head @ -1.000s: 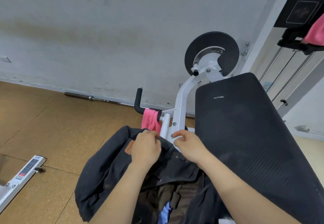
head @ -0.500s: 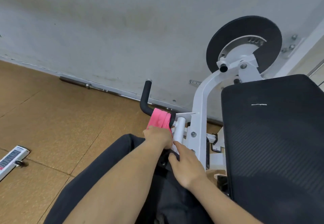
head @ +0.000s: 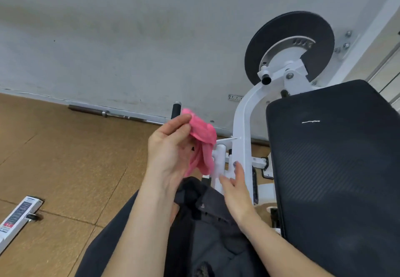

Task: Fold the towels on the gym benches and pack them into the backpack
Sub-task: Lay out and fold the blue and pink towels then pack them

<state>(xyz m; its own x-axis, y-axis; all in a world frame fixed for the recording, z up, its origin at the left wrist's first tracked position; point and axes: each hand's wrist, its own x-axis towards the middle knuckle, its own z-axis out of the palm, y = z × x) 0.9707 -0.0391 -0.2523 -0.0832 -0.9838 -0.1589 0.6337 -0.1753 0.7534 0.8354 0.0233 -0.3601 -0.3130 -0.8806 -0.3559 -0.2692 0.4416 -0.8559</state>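
Note:
My left hand (head: 171,148) pinches a small pink towel (head: 203,138) by its top, and the cloth hangs crumpled in front of the black machine handle (head: 176,109). My right hand (head: 234,185) is just below and to the right, fingers spread, holding nothing, over the top of the dark backpack (head: 207,229). The backpack sits low in the middle, partly hidden by my forearms. The black padded bench (head: 337,168) fills the right side with no towel on it.
The white machine frame (head: 243,129) rises beside the bench and carries a black weight plate (head: 290,42) near the wall. A barbell bar (head: 104,113) lies along the wall base. Another white machine foot (head: 17,220) sits on the brown floor at lower left.
My left hand has pulled the pink towel off the black handle and lifted it. My right hand has let go of the backpack top and spread its fingers.

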